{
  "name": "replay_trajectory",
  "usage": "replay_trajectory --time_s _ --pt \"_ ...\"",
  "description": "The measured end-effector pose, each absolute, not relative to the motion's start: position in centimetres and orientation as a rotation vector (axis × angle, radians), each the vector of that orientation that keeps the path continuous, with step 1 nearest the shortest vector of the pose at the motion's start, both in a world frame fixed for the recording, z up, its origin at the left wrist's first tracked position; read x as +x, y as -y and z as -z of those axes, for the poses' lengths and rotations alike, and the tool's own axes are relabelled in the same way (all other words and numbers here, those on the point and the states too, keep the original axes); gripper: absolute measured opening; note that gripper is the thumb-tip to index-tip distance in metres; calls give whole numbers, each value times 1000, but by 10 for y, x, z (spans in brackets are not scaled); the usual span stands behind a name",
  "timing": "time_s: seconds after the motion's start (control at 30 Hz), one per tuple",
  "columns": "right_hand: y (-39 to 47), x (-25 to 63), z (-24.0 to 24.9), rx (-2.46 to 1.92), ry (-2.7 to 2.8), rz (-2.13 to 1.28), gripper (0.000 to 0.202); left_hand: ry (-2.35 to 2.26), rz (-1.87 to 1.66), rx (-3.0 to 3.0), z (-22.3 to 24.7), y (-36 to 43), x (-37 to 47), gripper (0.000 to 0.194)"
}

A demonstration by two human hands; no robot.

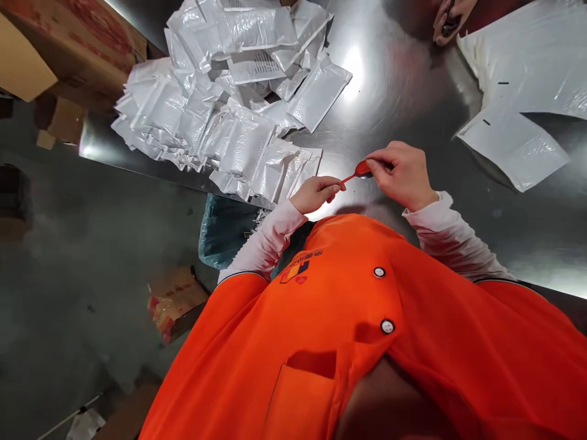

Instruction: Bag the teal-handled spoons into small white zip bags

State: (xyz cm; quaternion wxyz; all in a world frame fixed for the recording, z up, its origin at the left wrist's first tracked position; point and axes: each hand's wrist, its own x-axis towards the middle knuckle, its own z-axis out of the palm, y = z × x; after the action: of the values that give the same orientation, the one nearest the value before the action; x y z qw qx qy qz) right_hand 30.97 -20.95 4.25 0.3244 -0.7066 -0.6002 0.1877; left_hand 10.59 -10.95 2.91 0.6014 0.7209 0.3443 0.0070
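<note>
My right hand (400,174) pinches the wide end of a small red spoon-shaped object (361,168) between thumb and fingers. My left hand (317,192) grips the tip of its thin stem. The object is held level between both hands, low over the near edge of the metal table, and its exact kind is too small to make out. Just beyond my left hand lies a big heap of white sealed packets (238,137), some with printed labels.
The shiny metal table (394,98) spans the front. Large white bags (518,140) lie at its right, near another person's hand (452,18). Cardboard boxes (87,55) stand at the left. A bin with a teal liner (224,229) sits below the table edge; an open carton (177,299) is on the floor.
</note>
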Motion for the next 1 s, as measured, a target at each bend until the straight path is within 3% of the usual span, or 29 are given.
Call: replay_trajectory --time_s 0.33,0.5,0.6,0.73,1.0 --pt "203 313 -34 -1866 1603 -555 29 -937 4 1640 -23 109 109 16" --pt "189 328 -15 -1954 1453 -802 23 -869 140 1301 -19 103 107 17" --pt "184 341 -3 -1978 1301 -1036 37 -876 113 1108 -14 91 100 31" --pt "184 354 6 -1764 794 -1361 57 -895 -24 956 -1 75 91 22" --pt "198 365 14 -1688 498 -1343 53 -924 -82 828 7 68 93 28"
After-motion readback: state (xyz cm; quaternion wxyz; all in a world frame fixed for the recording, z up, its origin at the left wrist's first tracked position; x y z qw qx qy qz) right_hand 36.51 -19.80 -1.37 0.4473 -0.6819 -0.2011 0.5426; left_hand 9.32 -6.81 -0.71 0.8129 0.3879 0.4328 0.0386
